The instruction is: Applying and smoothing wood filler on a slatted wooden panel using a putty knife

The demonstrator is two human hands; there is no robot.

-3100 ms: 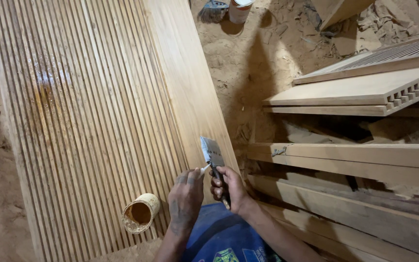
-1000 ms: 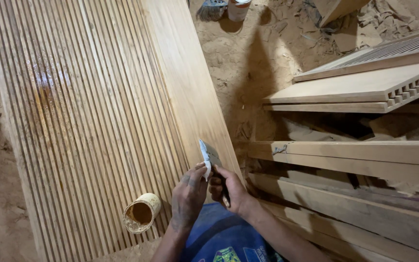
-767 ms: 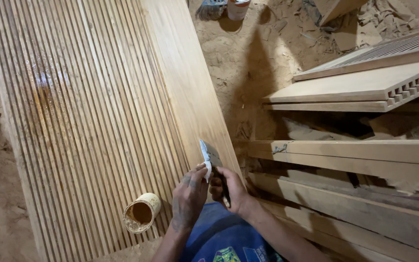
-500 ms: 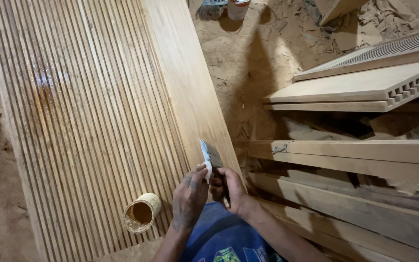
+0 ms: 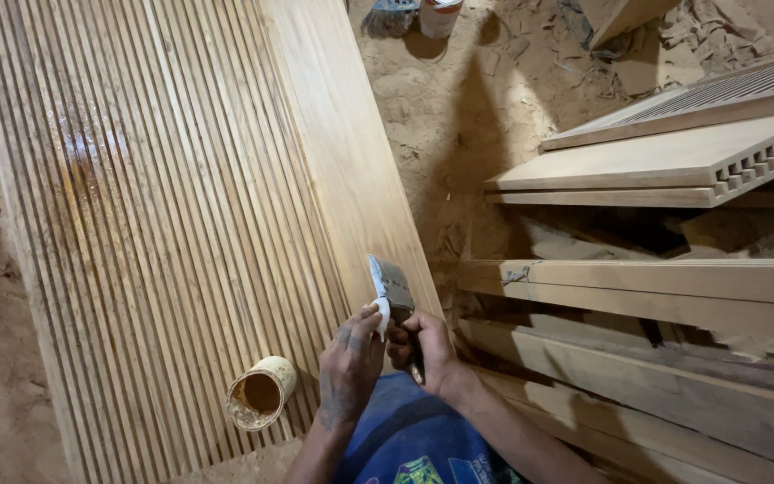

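My right hand (image 5: pixel 423 351) grips the handle of a metal putty knife (image 5: pixel 391 289), blade pointing up over the near edge of a long fluted wooden panel (image 5: pixel 163 206). My left hand (image 5: pixel 351 363) is beside it, its fingertips touching the lower edge of the blade where a pale smear sits. A small round tin (image 5: pixel 262 393) with brown filler lies on its side on the panel, just left of my left hand. A wet brownish patch (image 5: pixel 82 152) shows on the ribs farther up.
Stacked wooden boards and slotted panels (image 5: pixel 674 161) lie to the right, with more planks (image 5: pixel 656 358) close by my right arm. Sawdust-covered floor (image 5: pixel 459 99) runs between them. A white pot (image 5: pixel 441 13) and a brush head sit at the top.
Almost nothing has moved; the knife blade has tilted slightly and my left fingers stay on its edge.
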